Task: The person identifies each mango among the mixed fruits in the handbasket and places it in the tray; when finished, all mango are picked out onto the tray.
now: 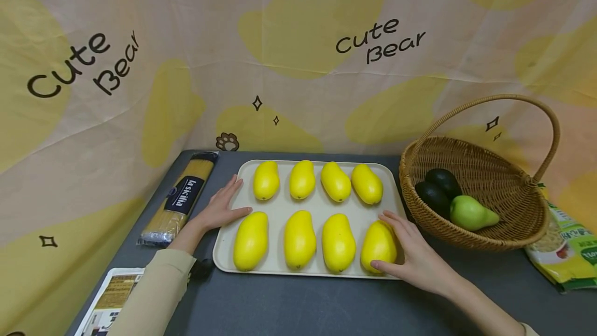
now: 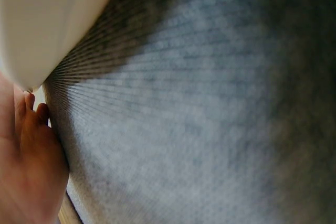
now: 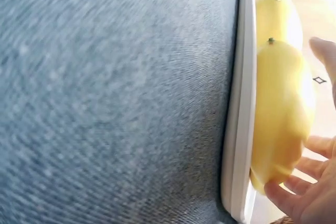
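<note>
Yellow mangoes stand in two rows on a cream tray [image 1: 310, 275]. My right hand [image 1: 415, 258] is at the front right mango [image 1: 377, 245], its fingers along the right side and its thumb over the front. In the right wrist view, the thumb [image 3: 324, 56] is raised off that mango [image 3: 283, 108], while the fingertips lie against or very close to its side. My left hand [image 1: 223, 207] rests at the tray's left rim with fingers extended, near the front left mango [image 1: 251, 241]. The left wrist view shows mostly tabletop and part of this hand [image 2: 37, 166].
A wicker basket [image 1: 522, 211] right of the tray holds two dark avocados [image 1: 434, 198] and a green pear [image 1: 471, 213]. Behind it lies a green-yellow bag [image 1: 566, 253]. A spaghetti pack [image 1: 186, 196] lies left of the tray, with a printed packet [image 1: 109, 299] at the front left.
</note>
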`<state>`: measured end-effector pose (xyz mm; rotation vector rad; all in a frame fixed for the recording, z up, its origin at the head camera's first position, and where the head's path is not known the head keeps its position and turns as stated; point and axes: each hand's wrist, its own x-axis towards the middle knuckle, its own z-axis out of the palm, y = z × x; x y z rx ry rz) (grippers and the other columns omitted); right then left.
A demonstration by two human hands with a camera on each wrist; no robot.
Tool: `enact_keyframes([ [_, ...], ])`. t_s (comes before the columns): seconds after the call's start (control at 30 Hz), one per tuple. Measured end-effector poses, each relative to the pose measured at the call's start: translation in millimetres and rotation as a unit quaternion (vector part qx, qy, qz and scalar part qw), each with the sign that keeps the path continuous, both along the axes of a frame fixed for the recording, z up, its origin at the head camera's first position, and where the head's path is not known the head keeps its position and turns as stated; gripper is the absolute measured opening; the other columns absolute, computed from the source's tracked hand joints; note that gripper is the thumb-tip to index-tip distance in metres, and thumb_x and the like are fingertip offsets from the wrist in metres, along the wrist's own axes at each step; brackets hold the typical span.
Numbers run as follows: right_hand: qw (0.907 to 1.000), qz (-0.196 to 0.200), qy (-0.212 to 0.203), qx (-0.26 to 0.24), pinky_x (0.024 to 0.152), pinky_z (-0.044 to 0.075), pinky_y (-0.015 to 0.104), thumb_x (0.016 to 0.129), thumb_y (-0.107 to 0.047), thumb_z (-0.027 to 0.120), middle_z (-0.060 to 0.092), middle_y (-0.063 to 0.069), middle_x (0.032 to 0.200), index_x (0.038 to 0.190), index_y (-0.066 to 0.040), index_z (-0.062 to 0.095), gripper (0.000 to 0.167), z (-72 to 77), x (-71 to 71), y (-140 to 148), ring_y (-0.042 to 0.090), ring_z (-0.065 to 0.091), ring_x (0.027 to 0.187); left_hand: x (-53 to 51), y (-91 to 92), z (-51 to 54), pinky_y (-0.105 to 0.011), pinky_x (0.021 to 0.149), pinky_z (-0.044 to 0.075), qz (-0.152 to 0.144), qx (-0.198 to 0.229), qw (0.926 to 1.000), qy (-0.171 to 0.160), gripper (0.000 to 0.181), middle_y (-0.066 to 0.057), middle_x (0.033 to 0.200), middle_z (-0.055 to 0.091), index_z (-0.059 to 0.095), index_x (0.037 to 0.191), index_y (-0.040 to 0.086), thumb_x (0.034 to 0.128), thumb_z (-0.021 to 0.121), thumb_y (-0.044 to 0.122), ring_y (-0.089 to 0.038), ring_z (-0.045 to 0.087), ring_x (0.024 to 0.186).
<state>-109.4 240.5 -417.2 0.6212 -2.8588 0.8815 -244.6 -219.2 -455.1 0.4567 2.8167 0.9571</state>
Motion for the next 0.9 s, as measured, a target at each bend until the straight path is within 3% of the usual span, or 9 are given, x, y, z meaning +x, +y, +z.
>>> enact_keyframes([
  [0.3,0.9997,0.025,0.005,0.000,0.100,0.036,0.061,0.080,-0.053,0.075,0.036,0.015,0.150,0.143,-0.006,0.041,0.086,-2.3,-0.8,3.7,0.034,0.033,0.134,-0.2,0.4,-0.7,-0.064,0.112,-0.001,0.000,-0.002,1.0000,-0.001,0.093,-0.019,0.162,0.001,0.017,0.155,0.002,0.0885,0.065,0.046,-0.044,0.004,0.146],
  [0.9,0.9993,0.038,0.001,0.001,0.100,0.034,0.063,0.081,-0.053,0.074,0.033,0.013,0.151,0.146,-0.007,0.038,0.087,-3.4,-3.0,5.0,0.034,0.029,0.135,4.2,0.3,1.4,-0.064,0.112,0.000,0.005,-0.001,1.0000,-0.005,0.092,-0.019,0.162,0.001,0.017,0.155,0.002,0.0890,0.064,0.045,-0.044,0.005,0.146],
])
